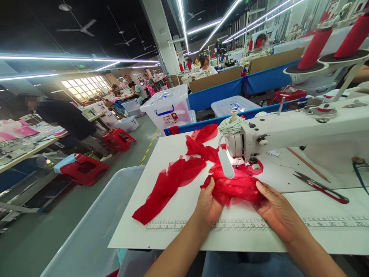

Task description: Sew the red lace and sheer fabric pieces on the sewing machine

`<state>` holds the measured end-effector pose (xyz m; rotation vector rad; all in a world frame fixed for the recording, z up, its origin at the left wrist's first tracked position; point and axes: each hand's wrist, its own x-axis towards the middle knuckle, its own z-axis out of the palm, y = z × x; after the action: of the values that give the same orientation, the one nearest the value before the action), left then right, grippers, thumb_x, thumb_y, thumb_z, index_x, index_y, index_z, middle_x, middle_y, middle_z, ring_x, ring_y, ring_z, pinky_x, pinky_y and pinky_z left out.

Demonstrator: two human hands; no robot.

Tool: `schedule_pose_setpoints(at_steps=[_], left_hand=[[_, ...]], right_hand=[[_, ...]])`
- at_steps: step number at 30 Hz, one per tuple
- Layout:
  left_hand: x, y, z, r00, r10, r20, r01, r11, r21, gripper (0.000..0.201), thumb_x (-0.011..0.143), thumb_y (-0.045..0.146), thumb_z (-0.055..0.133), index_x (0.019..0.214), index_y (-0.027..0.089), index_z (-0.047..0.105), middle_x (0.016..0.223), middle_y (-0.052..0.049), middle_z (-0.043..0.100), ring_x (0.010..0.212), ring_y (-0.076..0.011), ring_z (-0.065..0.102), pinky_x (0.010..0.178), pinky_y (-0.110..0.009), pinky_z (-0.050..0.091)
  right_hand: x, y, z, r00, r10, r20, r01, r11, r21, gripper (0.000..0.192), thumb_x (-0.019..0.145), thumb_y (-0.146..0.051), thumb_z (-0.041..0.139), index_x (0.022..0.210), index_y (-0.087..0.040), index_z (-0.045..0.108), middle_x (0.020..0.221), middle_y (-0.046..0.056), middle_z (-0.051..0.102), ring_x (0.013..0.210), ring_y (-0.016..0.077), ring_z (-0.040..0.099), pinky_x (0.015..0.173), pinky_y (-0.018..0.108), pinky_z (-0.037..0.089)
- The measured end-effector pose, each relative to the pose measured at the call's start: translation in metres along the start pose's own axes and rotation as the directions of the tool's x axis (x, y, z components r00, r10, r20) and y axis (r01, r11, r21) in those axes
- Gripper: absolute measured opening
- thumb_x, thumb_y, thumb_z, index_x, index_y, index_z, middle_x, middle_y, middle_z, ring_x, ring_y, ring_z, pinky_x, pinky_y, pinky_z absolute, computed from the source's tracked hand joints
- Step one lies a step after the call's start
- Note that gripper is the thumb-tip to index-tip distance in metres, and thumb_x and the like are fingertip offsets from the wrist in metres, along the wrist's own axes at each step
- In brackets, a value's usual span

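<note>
One red lace piece [238,186] lies on the white bench [173,215] under the sewing machine [288,134] head, with both hands on it: left hand [208,206] fingers clamped on its left edge, right hand [278,211] fingers pinching its right edge. One red sheer strip [168,184] trails left. One pair of snips [321,187] lies well right. Two red thread cones [315,48] stand above.

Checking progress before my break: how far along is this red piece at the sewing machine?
Done: a long stretch of red fabric trails left, past the needle. In hand: left hand and right hand hold the bunched part before the sewing machine. Left: that bunch.
</note>
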<state>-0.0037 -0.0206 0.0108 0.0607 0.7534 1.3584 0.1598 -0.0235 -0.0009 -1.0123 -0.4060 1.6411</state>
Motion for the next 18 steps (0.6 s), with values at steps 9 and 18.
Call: schedule_pose_setpoints(at_steps=[9, 18], left_hand=[[0.003, 0.011, 0.001, 0.988, 0.043, -0.148, -0.059, 0.993, -0.104, 0.026, 0.099, 0.018, 0.042, 0.094, 0.013, 0.067, 0.095, -0.010, 0.073, 0.097, -0.0183, 0.070, 0.093, -0.031, 0.054], [0.002, 0.012, 0.006, 0.976, 0.092, -0.197, -0.114, 0.988, -0.102, 0.026, 0.099, 0.015, 0.041, 0.093, 0.009, 0.066, 0.090, -0.011, 0.074, 0.084, -0.0172, 0.072, 0.085, -0.029, 0.057]], right_hand=[[-0.002, 0.007, 0.006, 0.983, -0.182, -0.031, 0.176, 0.974, -0.140, 0.038, 0.060, -0.045, 0.083, 0.089, -0.025, 0.066, 0.081, -0.001, 0.067, 0.083, 0.0168, 0.063, 0.082, 0.030, 0.055], [-0.011, 0.007, 0.010, 0.937, -0.343, 0.072, 0.349, 0.893, -0.283, 0.068, 0.066, -0.049, 0.078, 0.124, -0.024, 0.051, 0.109, 0.011, 0.069, 0.101, 0.0242, 0.064, 0.091, 0.040, 0.049]])
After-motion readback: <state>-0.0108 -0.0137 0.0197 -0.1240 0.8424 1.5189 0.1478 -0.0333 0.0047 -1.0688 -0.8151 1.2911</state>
